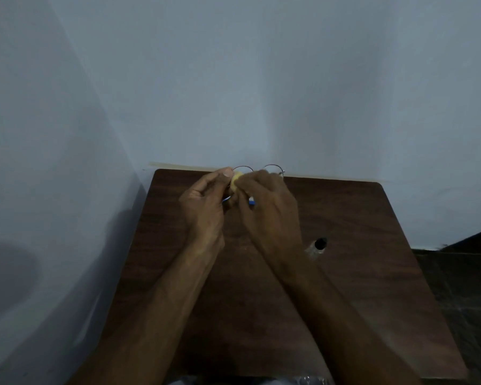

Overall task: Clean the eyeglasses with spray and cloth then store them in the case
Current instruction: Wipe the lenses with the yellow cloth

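The left hand [206, 198] is holding the eyeglasses [272, 167] at the frame's left edge. Its grip is clamped there, with the thumb tip lying on top of the rim and the fingers curling behind. The right hand [267, 201] is pinching a small yellow cloth [235, 182], its grip closed on the cloth and pressing it against the lens nearer the left hand. The hands are crowding together around that lens; whether they are touching I cannot tell. The thin round wire rims are showing above the knuckles, the second lens is standing free past the right hand's fingers, and blue temple tips are poking out below, between the hands. The eyeglasses are being held in the air above the far end of the dark wood counter [345, 287], close to the blue-grey wall [261, 79]. A small spray bottle [318, 245] with a black cap is sitting on the counter just right of the right wrist, apart from both hands. Dark floor [469, 287] is showing beyond the counter's right edge.
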Demonstrator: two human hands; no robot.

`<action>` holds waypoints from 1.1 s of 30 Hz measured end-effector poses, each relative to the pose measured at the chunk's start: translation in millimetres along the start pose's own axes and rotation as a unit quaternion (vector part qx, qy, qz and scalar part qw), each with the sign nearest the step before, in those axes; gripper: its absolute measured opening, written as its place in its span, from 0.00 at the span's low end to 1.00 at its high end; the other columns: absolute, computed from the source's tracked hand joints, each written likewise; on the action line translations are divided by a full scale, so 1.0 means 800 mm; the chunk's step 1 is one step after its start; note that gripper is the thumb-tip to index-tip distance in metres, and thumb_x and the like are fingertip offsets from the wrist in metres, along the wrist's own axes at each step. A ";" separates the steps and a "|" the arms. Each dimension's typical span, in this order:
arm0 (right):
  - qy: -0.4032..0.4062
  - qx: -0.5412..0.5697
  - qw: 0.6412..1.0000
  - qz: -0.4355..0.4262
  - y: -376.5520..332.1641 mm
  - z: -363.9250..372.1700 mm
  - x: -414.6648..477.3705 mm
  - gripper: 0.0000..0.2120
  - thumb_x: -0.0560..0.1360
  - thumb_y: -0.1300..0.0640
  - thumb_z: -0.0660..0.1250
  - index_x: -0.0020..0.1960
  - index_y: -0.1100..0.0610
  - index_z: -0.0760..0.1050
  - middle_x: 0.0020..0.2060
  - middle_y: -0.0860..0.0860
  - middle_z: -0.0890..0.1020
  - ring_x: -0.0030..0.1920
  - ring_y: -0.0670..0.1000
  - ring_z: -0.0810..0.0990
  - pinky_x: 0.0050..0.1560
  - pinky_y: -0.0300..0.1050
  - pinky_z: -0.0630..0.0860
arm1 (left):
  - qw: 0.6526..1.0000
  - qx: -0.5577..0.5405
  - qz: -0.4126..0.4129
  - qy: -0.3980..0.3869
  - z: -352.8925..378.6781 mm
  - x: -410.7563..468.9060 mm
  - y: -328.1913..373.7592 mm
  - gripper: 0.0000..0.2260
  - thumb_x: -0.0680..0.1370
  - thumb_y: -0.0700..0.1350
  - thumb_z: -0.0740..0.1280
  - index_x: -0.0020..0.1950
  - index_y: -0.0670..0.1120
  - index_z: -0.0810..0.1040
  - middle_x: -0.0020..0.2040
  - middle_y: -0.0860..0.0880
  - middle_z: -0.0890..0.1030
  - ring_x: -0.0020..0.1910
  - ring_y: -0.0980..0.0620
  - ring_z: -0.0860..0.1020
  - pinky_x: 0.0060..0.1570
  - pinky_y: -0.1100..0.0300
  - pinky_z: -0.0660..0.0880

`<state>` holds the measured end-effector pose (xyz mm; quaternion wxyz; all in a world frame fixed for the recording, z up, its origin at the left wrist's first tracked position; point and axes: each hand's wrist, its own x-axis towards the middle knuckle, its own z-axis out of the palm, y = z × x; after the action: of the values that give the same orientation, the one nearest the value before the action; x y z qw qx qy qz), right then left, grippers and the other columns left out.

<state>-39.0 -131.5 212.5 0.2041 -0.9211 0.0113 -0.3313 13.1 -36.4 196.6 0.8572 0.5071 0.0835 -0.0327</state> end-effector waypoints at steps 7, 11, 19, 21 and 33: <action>0.036 -0.029 0.998 0.048 0.016 -0.010 0.034 0.01 0.78 0.63 0.72 0.47 0.59 0.82 0.47 0.53 0.82 0.46 0.55 0.80 0.39 0.49 0.77 | 0.999 0.003 0.000 -0.035 0.005 -0.007 0.005 0.07 0.81 0.38 0.73 0.56 0.36 0.86 0.45 0.42 0.89 0.42 0.48 0.88 0.42 0.60 0.84; -0.008 -0.022 1.000 0.003 0.001 -0.008 0.008 0.01 0.75 0.62 0.73 0.47 0.58 0.82 0.46 0.54 0.83 0.44 0.56 0.80 0.37 0.52 0.79 | 1.000 0.002 0.008 -0.018 0.007 0.003 0.009 0.07 0.80 0.37 0.73 0.56 0.35 0.86 0.45 0.41 0.87 0.39 0.50 0.85 0.37 0.61 0.82; 0.008 -0.012 1.000 0.015 -0.001 -0.015 0.032 0.01 0.78 0.61 0.71 0.49 0.59 0.82 0.49 0.53 0.82 0.47 0.54 0.79 0.40 0.52 0.78 | 0.999 0.026 0.031 -0.027 0.012 -0.006 0.008 0.08 0.81 0.38 0.73 0.58 0.35 0.86 0.45 0.44 0.88 0.41 0.51 0.87 0.39 0.60 0.82; -0.011 -0.013 1.000 0.009 -0.004 -0.016 0.019 0.02 0.76 0.62 0.72 0.49 0.59 0.81 0.49 0.53 0.82 0.47 0.55 0.79 0.40 0.53 0.79 | 0.999 0.029 0.034 -0.021 0.011 -0.004 0.010 0.08 0.81 0.38 0.73 0.57 0.36 0.86 0.45 0.43 0.88 0.41 0.51 0.86 0.38 0.60 0.81; 0.014 -0.009 0.999 0.029 -0.007 -0.022 0.016 0.04 0.74 0.63 0.75 0.46 0.58 0.81 0.47 0.54 0.83 0.45 0.56 0.80 0.39 0.48 0.76 | 1.000 -0.018 0.014 0.005 0.010 -0.006 0.020 0.04 0.81 0.38 0.73 0.53 0.40 0.87 0.44 0.44 0.88 0.41 0.49 0.86 0.40 0.59 0.82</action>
<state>-40.9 -134.6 234.7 0.2049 -0.9175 0.0438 -0.3382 11.4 -35.4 215.2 0.8663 0.4926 0.0811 -0.0168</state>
